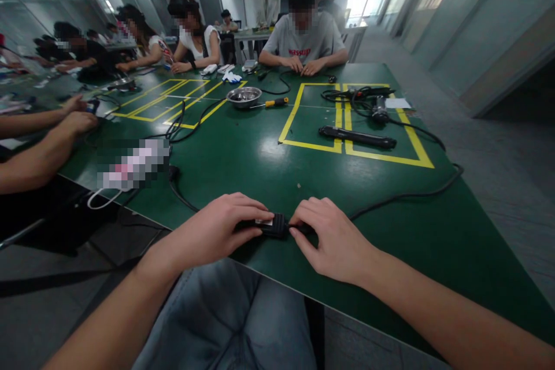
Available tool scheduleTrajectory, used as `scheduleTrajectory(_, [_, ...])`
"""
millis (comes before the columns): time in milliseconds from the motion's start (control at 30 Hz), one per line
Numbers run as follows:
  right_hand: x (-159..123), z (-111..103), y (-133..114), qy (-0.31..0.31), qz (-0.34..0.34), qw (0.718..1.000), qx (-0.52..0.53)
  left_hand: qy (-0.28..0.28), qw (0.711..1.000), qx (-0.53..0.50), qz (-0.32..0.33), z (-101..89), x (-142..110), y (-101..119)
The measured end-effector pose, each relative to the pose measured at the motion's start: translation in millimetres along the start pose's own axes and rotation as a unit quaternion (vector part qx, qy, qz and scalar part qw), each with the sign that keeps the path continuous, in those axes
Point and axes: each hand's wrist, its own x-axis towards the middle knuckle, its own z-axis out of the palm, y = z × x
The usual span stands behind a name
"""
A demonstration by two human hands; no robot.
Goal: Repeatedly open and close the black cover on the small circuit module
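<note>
Near the table's front edge, my left hand (225, 222) is closed around a black power adapter (278, 225) with a pale label on top. Fingers and thumb cover the adapter's left part. At its right end, my right hand (327, 237) pinches the black cable (291, 226) between thumb and fingers, close to where it meets the adapter. From there a black cable (390, 202) runs right across the table, then curves back up. A second cord (184, 201) leads left from under my left hand to a black plug (174, 172).
Yellow tape rectangles (310, 147) mark the green table (243, 167). A black bar-shaped part (358, 137), a cable bundle (364, 95), a metal bowl (244, 97) and a screwdriver (276, 102) lie beyond my hands. A blurred white power strip (134, 165) is left. Co-workers sit around.
</note>
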Motion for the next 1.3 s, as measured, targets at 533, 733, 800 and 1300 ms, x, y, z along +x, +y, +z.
scheduleTrajectory(533, [-2, 4, -2, 0.002, 0.022, 1.0, -0.007, 0.087, 0.992, -0.005, -0.094, 5.6, -26, -12])
scheduleTrajectory(733, [-4, 5, 4, -0.011, 0.038, 0.999, 0.006, 0.061, 0.995, -0.041, -0.073, 13.0, -28, -19])
scheduleTrajectory(800, [-5, 5, 4, -0.008, 0.035, 0.999, 0.002, 0.057, 0.995, -0.04, -0.074, 10.4, -24, -19])
scheduleTrajectory(1300, [-2, -1, 2, 0.002, -0.022, 1.0, 0.008, 0.02, 0.998, 0.044, -0.04, -7.9, -5, -8])
